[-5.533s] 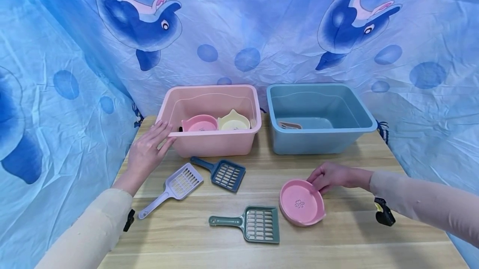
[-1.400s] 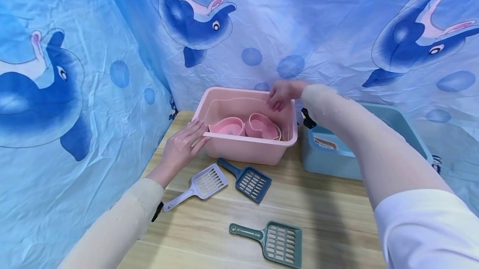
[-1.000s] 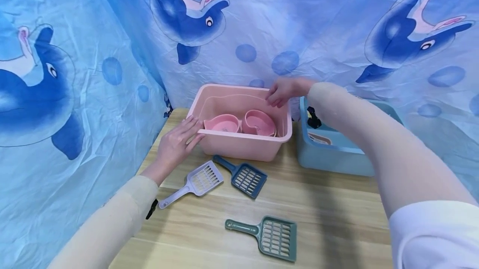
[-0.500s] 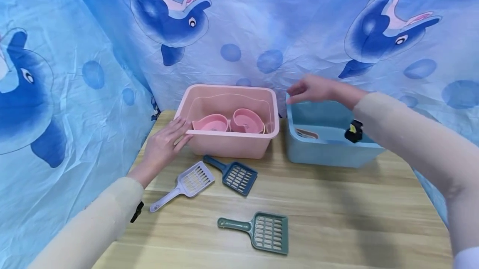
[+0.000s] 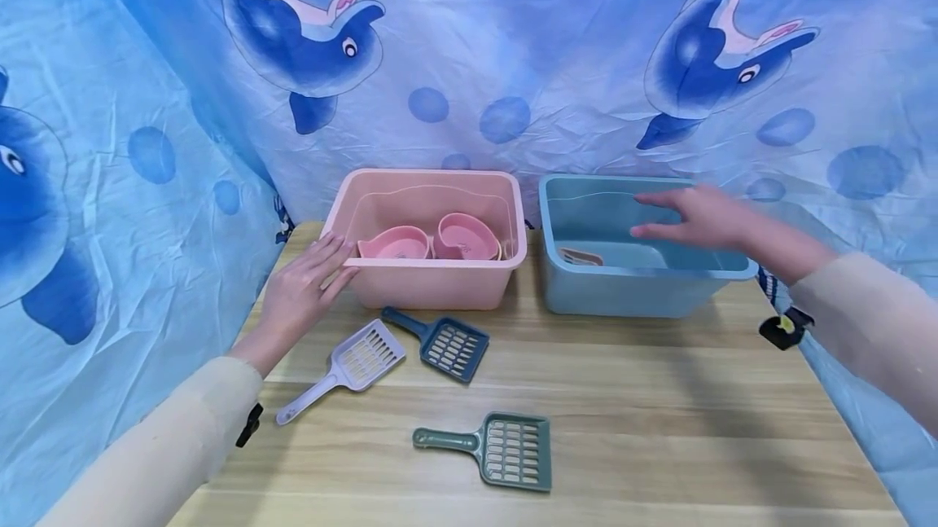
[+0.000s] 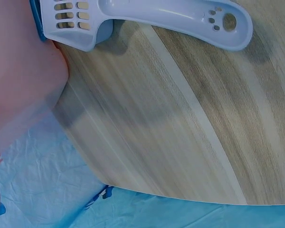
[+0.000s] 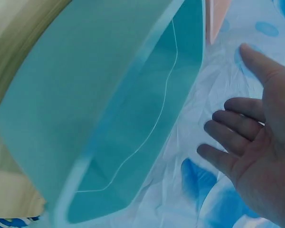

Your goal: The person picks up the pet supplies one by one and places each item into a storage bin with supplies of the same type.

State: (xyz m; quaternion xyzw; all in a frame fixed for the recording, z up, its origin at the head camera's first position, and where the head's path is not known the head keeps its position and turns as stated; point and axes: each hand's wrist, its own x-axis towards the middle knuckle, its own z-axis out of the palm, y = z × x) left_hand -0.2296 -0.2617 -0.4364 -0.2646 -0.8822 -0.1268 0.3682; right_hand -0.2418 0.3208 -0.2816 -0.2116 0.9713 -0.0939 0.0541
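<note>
My left hand (image 5: 296, 283) rests on the front-left rim corner of the pink bin (image 5: 432, 287), fingers fairly straight. Inside that bin lie a pink cat-eared bowl (image 5: 398, 243) and, to its right, a tilted pink bowl (image 5: 466, 237) with a pale yellow edge showing beneath it. Above the blue bin (image 5: 623, 295) hovers my right hand (image 5: 696, 217), fingers spread and holding nothing; in the right wrist view the hand (image 7: 256, 156) shows an empty palm. A beige-pink slotted scoop (image 5: 581, 257) lies in the blue bin, partly hidden by its front wall.
On the wooden table (image 5: 659, 421) lie a lavender litter scoop (image 5: 355, 362) and a navy litter scoop (image 5: 450, 346) before the pink bin. A green litter scoop (image 5: 506, 450) lies nearer the front. A blue dolphin-print cloth (image 5: 506, 46) hangs behind and beside the table.
The pink bowl on the table went into the pink bin, onto the pale yellow bowl. My right hand then left that bin and moved right over the blue bin. My left hand stayed put.
</note>
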